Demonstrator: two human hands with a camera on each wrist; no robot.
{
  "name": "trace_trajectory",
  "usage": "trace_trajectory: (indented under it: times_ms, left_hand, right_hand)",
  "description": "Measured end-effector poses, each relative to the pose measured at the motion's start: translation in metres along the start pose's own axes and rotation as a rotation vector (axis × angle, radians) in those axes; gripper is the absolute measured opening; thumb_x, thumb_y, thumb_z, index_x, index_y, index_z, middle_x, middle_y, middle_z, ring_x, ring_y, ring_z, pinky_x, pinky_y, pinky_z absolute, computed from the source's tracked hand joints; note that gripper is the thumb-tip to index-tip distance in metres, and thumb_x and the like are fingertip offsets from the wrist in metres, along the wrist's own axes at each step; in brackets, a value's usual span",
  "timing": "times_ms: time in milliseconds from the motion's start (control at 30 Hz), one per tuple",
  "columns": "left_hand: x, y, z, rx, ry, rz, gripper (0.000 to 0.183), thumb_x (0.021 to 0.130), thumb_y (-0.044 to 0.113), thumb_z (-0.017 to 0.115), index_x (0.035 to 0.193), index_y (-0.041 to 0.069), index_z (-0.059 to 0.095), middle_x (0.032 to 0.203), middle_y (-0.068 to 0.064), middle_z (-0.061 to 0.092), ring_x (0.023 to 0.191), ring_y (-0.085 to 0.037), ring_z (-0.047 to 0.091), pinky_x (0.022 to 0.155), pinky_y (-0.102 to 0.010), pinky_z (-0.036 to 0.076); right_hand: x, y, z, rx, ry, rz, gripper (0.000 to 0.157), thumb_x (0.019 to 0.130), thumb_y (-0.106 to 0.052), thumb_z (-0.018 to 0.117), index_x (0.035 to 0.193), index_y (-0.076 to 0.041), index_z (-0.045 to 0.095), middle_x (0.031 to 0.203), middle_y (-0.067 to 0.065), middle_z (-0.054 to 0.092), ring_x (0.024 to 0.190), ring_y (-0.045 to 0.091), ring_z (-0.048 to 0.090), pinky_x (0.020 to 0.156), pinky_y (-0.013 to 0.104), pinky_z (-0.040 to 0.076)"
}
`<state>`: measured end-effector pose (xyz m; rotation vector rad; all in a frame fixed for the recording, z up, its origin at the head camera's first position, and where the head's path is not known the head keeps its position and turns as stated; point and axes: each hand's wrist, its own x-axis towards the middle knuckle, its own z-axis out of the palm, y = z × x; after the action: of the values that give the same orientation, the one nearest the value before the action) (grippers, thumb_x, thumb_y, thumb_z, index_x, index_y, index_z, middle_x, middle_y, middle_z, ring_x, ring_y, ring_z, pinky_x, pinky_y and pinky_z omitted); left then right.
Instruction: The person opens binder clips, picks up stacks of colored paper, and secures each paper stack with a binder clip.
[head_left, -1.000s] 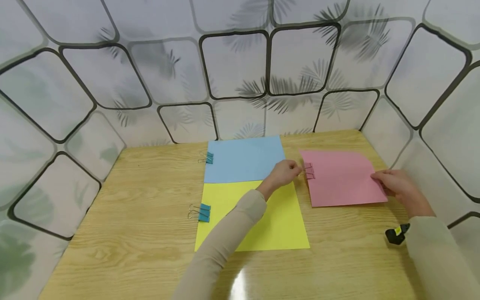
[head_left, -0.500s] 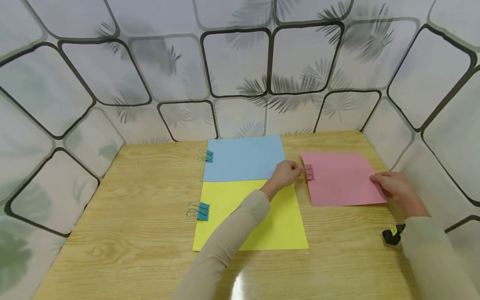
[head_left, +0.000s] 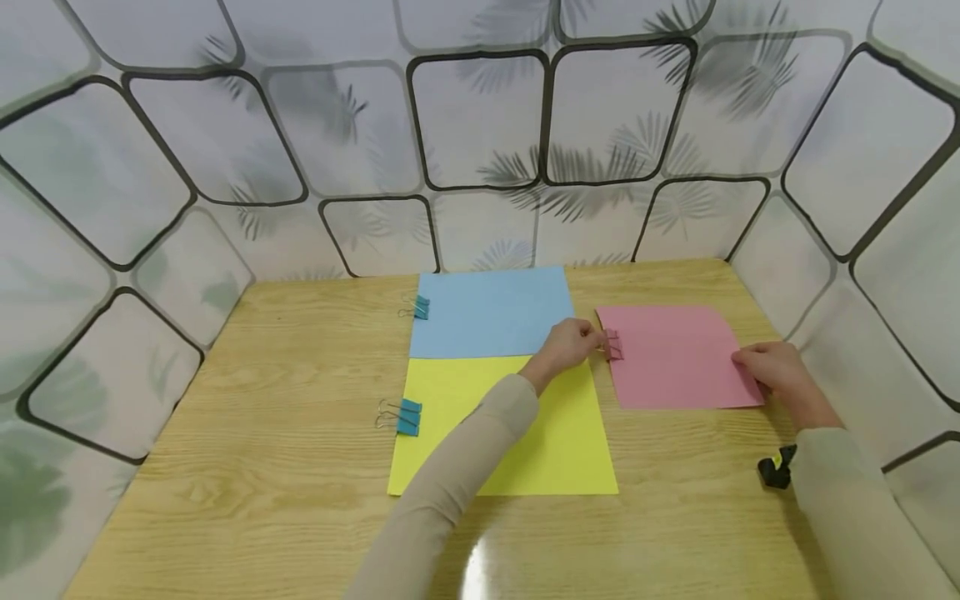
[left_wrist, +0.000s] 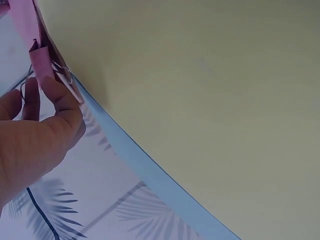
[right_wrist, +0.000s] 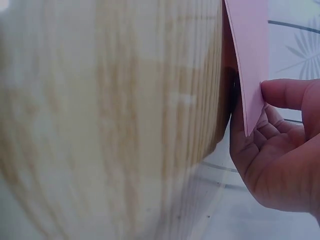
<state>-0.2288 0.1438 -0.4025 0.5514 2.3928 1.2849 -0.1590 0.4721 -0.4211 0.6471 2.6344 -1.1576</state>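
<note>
My left hand (head_left: pixel 566 346) reaches across the yellow and blue sheets and pinches a pink binder clip (head_left: pixel 614 344). That clip sits on the left edge of a pink sheet of paper (head_left: pixel 678 358); its wire handles show in the left wrist view beside the clip body (left_wrist: pixel 44 62). At the sheet's right edge, my right hand (head_left: pixel 780 371) pinches the paper. The right wrist view has the thumb on top of the pink paper (right_wrist: pixel 252 55) and the other fingers beneath it. The paper looks like more than one layer there.
Left of the pink sheet, a blue sheet (head_left: pixel 487 312) lies behind a yellow sheet (head_left: pixel 555 450) on the wooden table (head_left: pixel 262 467). Each bears a teal binder clip (head_left: pixel 408 417) on its left edge. A patterned wall (head_left: pixel 480 125) encloses the table's back and sides.
The right hand has shifted slightly left with the pink sheet's right edge. The left hand stays at the pink clip. The whole head view has shifted a little.
</note>
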Motion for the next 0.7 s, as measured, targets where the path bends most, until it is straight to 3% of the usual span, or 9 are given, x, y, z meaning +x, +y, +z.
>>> trace_trajectory:
  times_ms: [200, 467, 533, 633, 700]
  left_hand:
    - [-0.008, 0.000, -0.008, -0.032, 0.029, -0.019, 0.027, 0.106, 0.025, 0.048, 0.108, 0.002, 0.062, 0.069, 0.000, 0.053, 0.052, -0.008, 0.038, 0.051, -0.023, 0.035]
    - [-0.022, 0.003, -0.028, 0.000, 0.083, 0.039, 0.020, 0.104, 0.019, 0.047, 0.109, 0.005, 0.061, 0.088, -0.003, 0.059, 0.061, -0.010, 0.045, 0.060, -0.024, 0.040]
    - [-0.028, 0.004, -0.035, 0.006, 0.089, 0.053, 0.021, 0.104, 0.019, 0.046, 0.111, 0.006, 0.061, 0.094, -0.004, 0.061, 0.064, -0.012, 0.047, 0.063, -0.025, 0.042]
    - [-0.039, 0.006, -0.045, 0.028, 0.094, 0.090, 0.023, 0.104, 0.020, 0.048, 0.115, 0.007, 0.062, 0.105, -0.005, 0.064, 0.075, -0.014, 0.053, 0.071, -0.027, 0.046]
    - [-0.047, 0.006, -0.052, 0.055, 0.087, 0.119, 0.024, 0.104, 0.021, 0.048, 0.117, 0.007, 0.062, 0.112, -0.006, 0.064, 0.084, -0.015, 0.056, 0.076, -0.029, 0.047]
  right_hand:
    - [-0.005, 0.002, -0.003, -0.026, 0.046, -0.029, 0.056, 0.097, -0.022, 0.050, 0.132, 0.020, 0.047, 0.121, 0.035, 0.050, 0.086, 0.026, 0.054, 0.060, 0.026, 0.047]
    - [-0.011, 0.002, -0.008, -0.112, 0.062, -0.056, 0.055, 0.096, -0.023, 0.046, 0.131, 0.020, 0.046, 0.126, 0.038, 0.047, 0.097, 0.036, 0.051, 0.062, 0.025, 0.045]
    - [-0.013, 0.001, -0.010, -0.136, 0.056, -0.074, 0.056, 0.096, -0.023, 0.045, 0.132, 0.020, 0.045, 0.127, 0.040, 0.045, 0.100, 0.040, 0.050, 0.065, 0.030, 0.047]
    - [-0.015, -0.003, -0.012, -0.167, 0.053, -0.128, 0.059, 0.099, -0.025, 0.042, 0.135, 0.022, 0.040, 0.133, 0.043, 0.040, 0.110, 0.049, 0.048, 0.079, 0.047, 0.051]
    - [-0.018, -0.008, -0.013, -0.154, 0.043, -0.156, 0.063, 0.102, -0.029, 0.039, 0.140, 0.021, 0.033, 0.137, 0.045, 0.035, 0.118, 0.054, 0.042, 0.090, 0.058, 0.046]
